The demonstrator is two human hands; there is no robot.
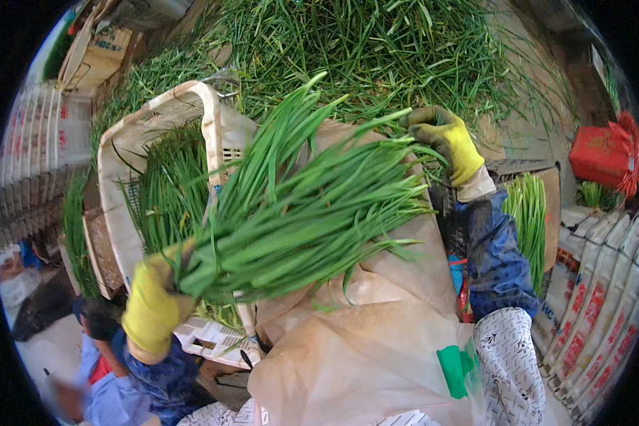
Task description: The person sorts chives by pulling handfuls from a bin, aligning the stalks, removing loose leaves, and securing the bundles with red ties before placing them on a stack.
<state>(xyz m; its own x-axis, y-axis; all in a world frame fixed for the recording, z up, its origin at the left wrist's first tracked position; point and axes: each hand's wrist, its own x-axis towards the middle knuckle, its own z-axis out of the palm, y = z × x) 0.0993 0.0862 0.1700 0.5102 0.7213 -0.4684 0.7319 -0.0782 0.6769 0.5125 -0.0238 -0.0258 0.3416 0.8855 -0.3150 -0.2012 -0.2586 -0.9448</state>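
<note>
A long bunch of garlic chives (298, 220) fans out across the front of me, with its cut ends toward the right. My left hand (153, 298), in a yellow glove, is closed around the leafy end at the lower left. At the upper right, my right hand (451, 142), in a yellow glove with a dark palm, is beside the stem ends. Its fingers are curled together, and what they pinch is hidden. Beneath the bunch, a brownish plastic apron (348, 348) covers my lap. A white plastic crate (209, 121) stands left of the bunch, holding more chives.
Loose chives (369, 50) lie heaped on the ground ahead. A box with upright chives (525, 220) stands by my right arm. Further right are a red bucket (603, 153) and white bundled sacks (589, 305). Another person (113, 376) is at the lower left.
</note>
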